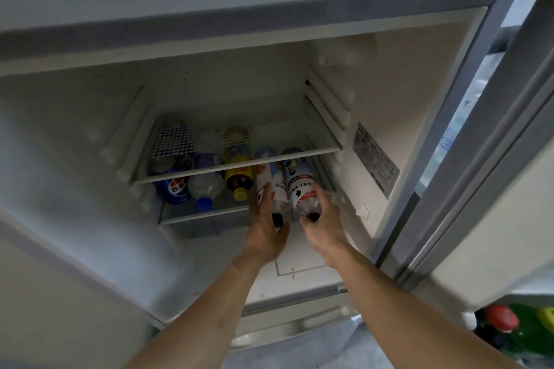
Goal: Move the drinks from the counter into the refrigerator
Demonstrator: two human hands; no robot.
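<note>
Both hands deep in the refrigerator (371, 117): left hand (265, 231) curled round one bottle (271, 186), right hand (322, 223) round another (301, 186). Lying on the lower shelf (195, 213), side by side, caps toward the fingers, long axes pointing inward.

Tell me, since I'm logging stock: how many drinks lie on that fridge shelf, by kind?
Blue cola can: 1
Clear bottle, blue cap: 1
Yellow-capped bottle: 1
White-labelled dark-drink bottles: 2, one under the left hand, one under the right hand
Total: 5
</note>
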